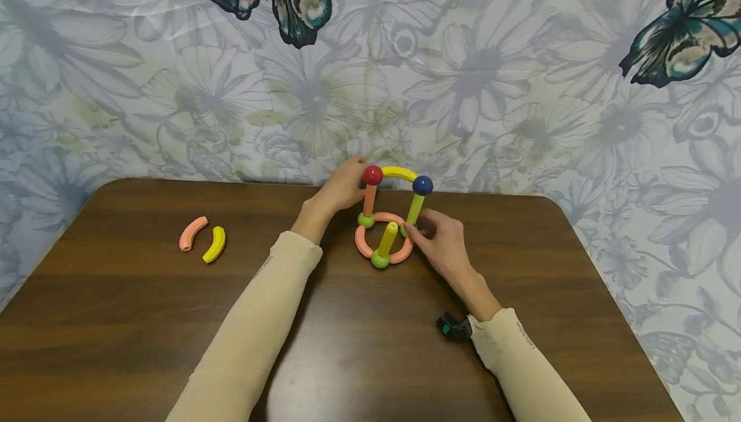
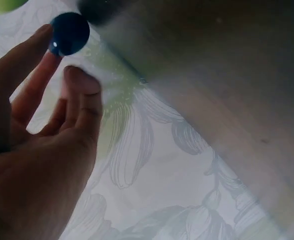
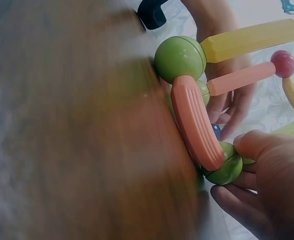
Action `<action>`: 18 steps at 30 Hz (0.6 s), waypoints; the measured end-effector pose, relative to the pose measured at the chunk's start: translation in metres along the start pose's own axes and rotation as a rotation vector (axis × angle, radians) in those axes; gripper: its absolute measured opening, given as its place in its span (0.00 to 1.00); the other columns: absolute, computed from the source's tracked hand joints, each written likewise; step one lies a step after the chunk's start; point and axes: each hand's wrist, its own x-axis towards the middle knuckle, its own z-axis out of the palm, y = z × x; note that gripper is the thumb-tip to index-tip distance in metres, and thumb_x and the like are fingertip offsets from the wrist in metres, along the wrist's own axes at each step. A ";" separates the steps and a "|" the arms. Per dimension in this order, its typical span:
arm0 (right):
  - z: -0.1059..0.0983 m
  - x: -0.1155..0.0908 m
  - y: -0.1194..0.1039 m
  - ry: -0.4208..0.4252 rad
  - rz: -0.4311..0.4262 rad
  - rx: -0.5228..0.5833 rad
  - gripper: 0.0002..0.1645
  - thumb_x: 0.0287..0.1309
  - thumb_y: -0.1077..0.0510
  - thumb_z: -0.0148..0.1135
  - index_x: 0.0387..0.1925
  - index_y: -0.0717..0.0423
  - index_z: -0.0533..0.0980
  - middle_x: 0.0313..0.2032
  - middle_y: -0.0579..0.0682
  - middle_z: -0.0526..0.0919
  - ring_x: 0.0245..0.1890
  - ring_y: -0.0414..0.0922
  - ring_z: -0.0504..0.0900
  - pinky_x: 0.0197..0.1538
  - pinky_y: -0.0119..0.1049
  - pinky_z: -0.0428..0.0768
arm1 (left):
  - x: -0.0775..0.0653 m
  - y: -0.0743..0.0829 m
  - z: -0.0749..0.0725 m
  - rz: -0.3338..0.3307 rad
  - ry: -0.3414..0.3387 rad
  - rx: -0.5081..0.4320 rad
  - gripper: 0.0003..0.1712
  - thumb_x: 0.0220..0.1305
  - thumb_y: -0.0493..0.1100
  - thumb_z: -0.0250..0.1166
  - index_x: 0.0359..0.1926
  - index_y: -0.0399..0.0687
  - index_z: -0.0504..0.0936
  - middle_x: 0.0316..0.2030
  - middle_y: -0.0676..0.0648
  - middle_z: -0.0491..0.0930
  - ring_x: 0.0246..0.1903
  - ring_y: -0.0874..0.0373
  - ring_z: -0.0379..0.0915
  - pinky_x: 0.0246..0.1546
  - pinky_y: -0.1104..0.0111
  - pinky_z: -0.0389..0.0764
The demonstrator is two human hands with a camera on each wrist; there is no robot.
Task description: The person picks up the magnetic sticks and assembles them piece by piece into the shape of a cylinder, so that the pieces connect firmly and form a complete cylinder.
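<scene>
A toy frame of balls and sticks stands on the table. Curved pink sticks (image 3: 194,122) and green balls (image 1: 380,259) form its base ring. Pink (image 1: 369,201), yellow (image 1: 388,239) and lime (image 1: 415,210) sticks rise from it. A red ball (image 1: 373,175) and a blue ball (image 1: 422,185) top two of them, joined by a curved yellow stick (image 1: 399,172). My right hand (image 1: 442,242) pinches the right green ball (image 3: 226,165). Behind the frame, my left hand (image 1: 345,184) pinches another blue ball (image 2: 70,34), hidden in the head view.
On the left of the table lie a curved pink stick (image 1: 192,233) and a curved yellow stick (image 1: 215,245). The wooden table (image 1: 359,357) ends just behind the frame, against a flowered cloth (image 1: 480,68). A dark wrist device (image 1: 453,327) sits by the right cuff.
</scene>
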 end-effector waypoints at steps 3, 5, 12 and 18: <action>0.000 0.000 0.000 0.010 -0.014 -0.011 0.10 0.64 0.55 0.75 0.40 0.58 0.86 0.33 0.54 0.90 0.28 0.47 0.88 0.34 0.47 0.87 | -0.004 -0.003 -0.001 -0.007 -0.028 -0.001 0.10 0.66 0.36 0.75 0.46 0.38 0.87 0.45 0.37 0.80 0.40 0.46 0.73 0.46 0.55 0.77; 0.001 0.001 -0.001 0.013 -0.025 -0.015 0.10 0.63 0.56 0.76 0.40 0.58 0.86 0.32 0.54 0.90 0.28 0.47 0.88 0.34 0.47 0.86 | -0.010 -0.006 -0.003 -0.022 -0.052 -0.031 0.13 0.65 0.35 0.75 0.50 0.40 0.87 0.48 0.36 0.82 0.39 0.45 0.76 0.45 0.54 0.79; 0.002 0.001 -0.002 -0.008 -0.023 -0.009 0.11 0.63 0.56 0.76 0.41 0.59 0.86 0.35 0.56 0.91 0.30 0.48 0.90 0.36 0.46 0.89 | -0.033 -0.017 -0.019 -0.131 0.010 -0.138 0.07 0.66 0.31 0.70 0.44 0.37 0.86 0.41 0.39 0.86 0.36 0.49 0.81 0.40 0.59 0.82; 0.000 0.000 -0.002 0.014 -0.015 -0.005 0.11 0.63 0.56 0.76 0.41 0.59 0.86 0.34 0.55 0.91 0.29 0.48 0.90 0.36 0.46 0.89 | -0.040 -0.014 -0.022 -0.015 -0.079 -0.156 0.22 0.64 0.27 0.65 0.59 0.38 0.84 0.52 0.37 0.85 0.34 0.50 0.74 0.36 0.61 0.77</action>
